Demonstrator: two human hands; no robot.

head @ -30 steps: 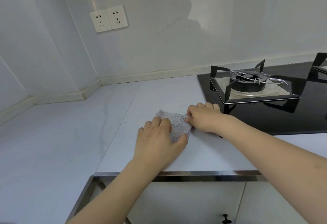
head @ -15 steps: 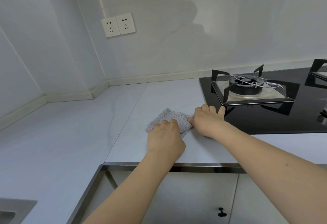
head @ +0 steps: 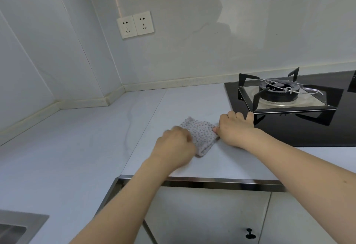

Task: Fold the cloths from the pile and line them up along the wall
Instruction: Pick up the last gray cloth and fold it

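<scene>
**Cloth half-folded on the counter**

Cloth (head: pixel 200 136), one small spotted piece, lay at the middle of the frame on the pale counter (head: pixel 77 147), well short of the wall (head: pixel 192 41). Just left of centre, the left hand (head: pixel 174 146) was blurred, its fingers curled over the cloth's near-left edge; whether it gripped or only pressed could not be told. Right of the cloth, the right hand (head: pixel 234 130) pinched its right corner, the other fingers spread flat beside the stove (head: pixel 289 109). To fold well, the pinched corner probably needed to stay pinned while the left side was drawn over squarely and the crease smoothed flat. Counted: one cloth, two hands, two sockets (head: pixel 135 24) at upper left, no pile in view.
</scene>
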